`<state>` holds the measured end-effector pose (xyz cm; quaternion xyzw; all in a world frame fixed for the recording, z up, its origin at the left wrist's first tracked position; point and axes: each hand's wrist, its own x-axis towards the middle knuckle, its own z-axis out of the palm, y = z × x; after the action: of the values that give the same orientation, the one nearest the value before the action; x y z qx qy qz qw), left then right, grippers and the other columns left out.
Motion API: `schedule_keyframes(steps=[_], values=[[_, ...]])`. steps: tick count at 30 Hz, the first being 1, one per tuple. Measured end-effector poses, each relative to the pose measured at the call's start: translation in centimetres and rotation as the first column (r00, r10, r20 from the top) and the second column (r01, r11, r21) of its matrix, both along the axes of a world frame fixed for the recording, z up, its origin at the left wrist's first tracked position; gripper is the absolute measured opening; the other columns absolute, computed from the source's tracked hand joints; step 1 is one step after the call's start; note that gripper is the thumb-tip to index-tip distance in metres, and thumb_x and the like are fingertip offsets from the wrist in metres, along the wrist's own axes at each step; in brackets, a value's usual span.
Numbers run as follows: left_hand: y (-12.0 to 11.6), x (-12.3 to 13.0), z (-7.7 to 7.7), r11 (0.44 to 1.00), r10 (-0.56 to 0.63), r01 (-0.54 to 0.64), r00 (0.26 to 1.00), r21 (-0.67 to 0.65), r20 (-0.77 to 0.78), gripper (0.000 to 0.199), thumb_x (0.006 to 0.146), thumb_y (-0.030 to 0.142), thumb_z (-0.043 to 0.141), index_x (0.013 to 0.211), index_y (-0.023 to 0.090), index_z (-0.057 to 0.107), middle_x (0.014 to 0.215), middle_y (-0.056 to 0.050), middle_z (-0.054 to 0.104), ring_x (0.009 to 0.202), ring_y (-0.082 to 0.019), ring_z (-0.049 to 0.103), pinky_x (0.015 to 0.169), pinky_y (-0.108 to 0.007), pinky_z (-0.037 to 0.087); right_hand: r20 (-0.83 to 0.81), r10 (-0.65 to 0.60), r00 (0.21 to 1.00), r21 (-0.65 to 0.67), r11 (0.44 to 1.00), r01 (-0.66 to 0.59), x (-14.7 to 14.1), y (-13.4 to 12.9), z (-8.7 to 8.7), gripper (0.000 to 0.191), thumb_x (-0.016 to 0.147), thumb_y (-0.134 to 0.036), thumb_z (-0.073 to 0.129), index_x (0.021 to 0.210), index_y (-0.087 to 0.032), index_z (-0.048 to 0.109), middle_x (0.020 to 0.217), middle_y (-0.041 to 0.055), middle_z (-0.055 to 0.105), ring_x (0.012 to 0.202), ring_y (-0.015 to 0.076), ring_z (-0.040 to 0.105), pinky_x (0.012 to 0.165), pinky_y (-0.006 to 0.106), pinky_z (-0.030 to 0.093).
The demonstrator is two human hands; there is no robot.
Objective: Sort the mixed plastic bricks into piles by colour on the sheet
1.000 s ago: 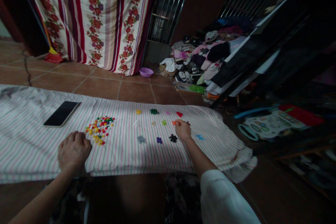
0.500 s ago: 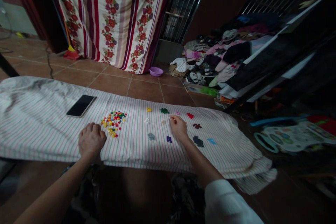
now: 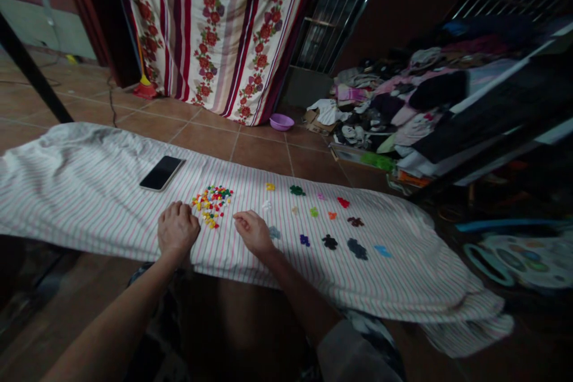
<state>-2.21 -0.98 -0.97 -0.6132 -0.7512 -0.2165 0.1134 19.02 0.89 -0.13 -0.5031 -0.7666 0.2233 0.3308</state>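
Mixed pieces lie on striped cloth. Just right of them, the right hand bunches its fingers; just left, the left hand curls; I cannot tell either's grip. Single-coloured clusters sit farther right, a phone behind-left.

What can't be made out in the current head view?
Head view:
- Right hand: whether the pinched fingers hold a piece; too small and dim.
- Left hand: palm hidden beneath the back of the hand.
- Mixed pile: exact count; pieces too small and crowded.
- Curtain: top cut off by the upper edge.
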Motion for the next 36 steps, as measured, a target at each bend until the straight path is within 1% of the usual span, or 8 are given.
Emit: schedule_keyframes(steps=[5,10,13,18,24,27,30,36], values=[[0.0,0.1,0.1,1.000,0.001,-0.002,1.000,0.004,0.024,0.027,0.086,0.023,0.040,0.099,0.014,0.062,0.113,-0.014,0.062,0.107,-0.027,0.054,0.090,-0.040,0.038,0.081,0.051,0.995,-0.045,0.998,-0.047,-3.7,-0.9,-0.8,0.023,0.085,-0.026,0.063,0.108,-0.025,0.066,0.098,0.0029,0.063,0.089,0.0162,0.063,0.080,0.027,0.050],[0.1,0.0,-0.1,1.000,0.003,-0.003,0.999,0.002,0.045,0.027,0.085,0.022,0.041,0.101,0.014,0.062,0.116,-0.014,0.062,0.110,-0.027,0.054,0.091,-0.040,0.038,0.212,0.005,0.977,-0.046,0.999,0.005,-5.5,-0.5,-0.9,0.021,0.086,-0.025,0.061,0.107,-0.026,0.064,0.100,0.0033,0.064,0.091,0.0183,0.062,0.078,0.028,0.049],[0.2,0.0,-0.2,1.000,-0.001,0.001,0.998,-0.001,0.056,0.028,0.084,0.022,0.042,0.102,0.014,0.062,0.118,-0.015,0.061,0.111,-0.028,0.053,0.093,-0.041,0.038,0.189,-0.042,0.981,-0.042,0.998,0.050,-5.8,0.4,-0.9,0.018,0.087,-0.020,0.058,0.103,-0.025,0.064,0.097,0.0029,0.066,0.090,0.0176,0.062,0.080,0.028,0.048],[0.2,0.0,-0.2,1.000,-0.004,0.004,0.999,0.011,0.054,0.027,0.084,0.021,0.042,0.101,0.013,0.062,0.116,-0.015,0.061,0.111,-0.028,0.053,0.093,-0.041,0.038,0.091,-0.057,0.994,-0.050,0.997,0.062,-5.9,1.7,-1.2,0.021,0.086,-0.015,0.053,0.101,-0.024,0.064,0.098,0.0020,0.068,0.092,0.0163,0.063,0.085,0.028,0.048],[0.1,0.0,-0.1,1.000,-0.015,0.015,0.998,0.012,0.065,0.028,0.084,0.021,0.042,0.101,0.013,0.062,0.119,-0.016,0.061,0.113,-0.028,0.052,0.094,-0.042,0.038,-0.069,-0.106,0.992,-0.064,0.993,0.101,-5.4,1.9,-2.3,0.024,0.088,-0.014,0.047,0.101,-0.024,0.065,0.101,0.0027,0.069,0.095,0.0164,0.064,0.088,0.030,0.050],[0.1,0.0,0.0,1.000,-0.009,0.008,0.997,0.015,0.071,0.028,0.083,0.021,0.043,0.101,0.013,0.063,0.118,-0.016,0.061,0.113,-0.028,0.052,0.094,-0.042,0.038,-0.069,-0.117,0.991,-0.014,0.993,0.116,-5.2,1.6,-2.5,0.029,0.085,-0.011,0.044,0.100,-0.023,0.066,0.099,0.0036,0.068,0.097,0.0174,0.063,0.091,0.031,0.049],[0.1,0.0,0.0,1.000,-0.009,0.008,0.998,0.009,0.064,0.027,0.083,0.021,0.044,0.100,0.014,0.063,0.117,-0.015,0.061,0.112,-0.028,0.053,0.094,-0.042,0.038,-0.044,-0.126,0.991,0.026,0.992,0.127,-5.3,1.1,-2.6,0.028,0.083,-0.011,0.047,0.098,-0.023,0.067,0.098,0.0046,0.065,0.094,0.0176,0.062,0.089,0.031,0.050],[0.1,-0.1,-0.1,1.000,-0.009,0.008,0.999,0.023,0.044,0.027,0.084,0.021,0.041,0.100,0.014,0.062,0.118,-0.015,0.061,0.113,-0.028,0.052,0.094,-0.041,0.038,0.023,-0.095,0.995,0.012,0.995,0.095,-5.7,0.6,-2.4,0.024,0.083,-0.014,0.054,0.102,-0.023,0.066,0.101,0.0052,0.060,0.089,0.0164,0.061,0.082,0.027,0.051]])
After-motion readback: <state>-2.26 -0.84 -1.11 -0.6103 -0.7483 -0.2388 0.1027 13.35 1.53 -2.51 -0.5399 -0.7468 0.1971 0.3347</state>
